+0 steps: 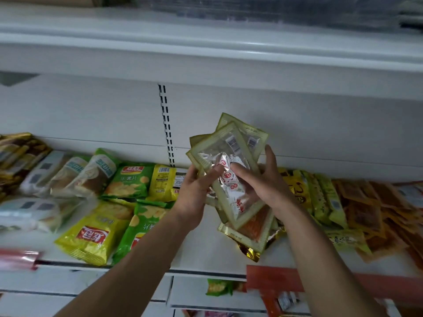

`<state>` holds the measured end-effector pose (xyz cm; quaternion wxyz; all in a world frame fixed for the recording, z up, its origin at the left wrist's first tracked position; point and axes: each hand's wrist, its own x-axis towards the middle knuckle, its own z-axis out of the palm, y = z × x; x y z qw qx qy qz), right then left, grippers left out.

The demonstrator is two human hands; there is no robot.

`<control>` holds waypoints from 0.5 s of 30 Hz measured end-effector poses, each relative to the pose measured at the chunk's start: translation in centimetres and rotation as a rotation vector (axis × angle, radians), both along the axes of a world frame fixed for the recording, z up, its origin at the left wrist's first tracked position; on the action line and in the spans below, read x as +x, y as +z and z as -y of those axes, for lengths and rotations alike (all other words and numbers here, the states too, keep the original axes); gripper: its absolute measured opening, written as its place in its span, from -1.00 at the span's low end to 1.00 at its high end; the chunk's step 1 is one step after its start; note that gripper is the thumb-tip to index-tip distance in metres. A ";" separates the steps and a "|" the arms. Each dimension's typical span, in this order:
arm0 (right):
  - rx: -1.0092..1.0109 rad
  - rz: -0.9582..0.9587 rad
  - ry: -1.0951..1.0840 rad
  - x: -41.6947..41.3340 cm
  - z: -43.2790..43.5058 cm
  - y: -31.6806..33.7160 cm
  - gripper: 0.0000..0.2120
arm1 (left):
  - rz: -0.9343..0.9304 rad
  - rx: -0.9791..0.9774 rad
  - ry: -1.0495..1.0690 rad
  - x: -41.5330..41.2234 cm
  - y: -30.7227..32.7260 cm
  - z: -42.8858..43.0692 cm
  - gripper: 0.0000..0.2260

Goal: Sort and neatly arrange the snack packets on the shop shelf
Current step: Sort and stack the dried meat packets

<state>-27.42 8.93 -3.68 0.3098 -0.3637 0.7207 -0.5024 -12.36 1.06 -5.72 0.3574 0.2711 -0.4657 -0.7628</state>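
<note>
In the head view, the sorting is looking only partly done. The left hand and right hand are both gripping a fanned stack of flat olive-edged packets, holding it up above the shelf. The left is curling round the stack's lower left edge and the right is pinching its front and right side. Squaring the stack and setting it down is left to do.

On the shelf, bread packets are lying roughly grouped at the left. Green crisp bags and yellow crisp bags are sitting beside them, overlapping, some upside down. A gold-edged packet is lying loose just under the hands. Orange packets are sprawling in a heap at the right, beside yellow-green packets. The lower shelf is holding a lone green packet.
</note>
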 end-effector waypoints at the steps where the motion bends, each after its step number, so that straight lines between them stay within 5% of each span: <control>1: 0.017 0.022 0.000 -0.1 -0.1 0.0 0.00 | 0.000 -0.003 -0.026 0.0 0.0 0.0 -0.69; 4: -0.046 0.040 -0.042 0.0 -0.5 -0.8 -0.46 | 0.011 0.053 -0.197 -0.1 0.3 -0.3 -0.55; 7: -0.091 0.133 -0.143 0.3 -1.0 -1.3 -0.67 | -0.071 0.139 -0.286 -0.2 0.5 -0.2 -0.45; 12: -0.067 0.214 -0.320 0.2 -1.8 -2.3 -0.54 | -0.045 0.100 -0.283 -0.7 0.1 -0.6 -0.68; 15: -0.115 0.256 -0.434 0.4 -2.0 -2.5 -0.55 | -0.004 0.004 -0.264 -1.4 -0.2 -2.0 -0.59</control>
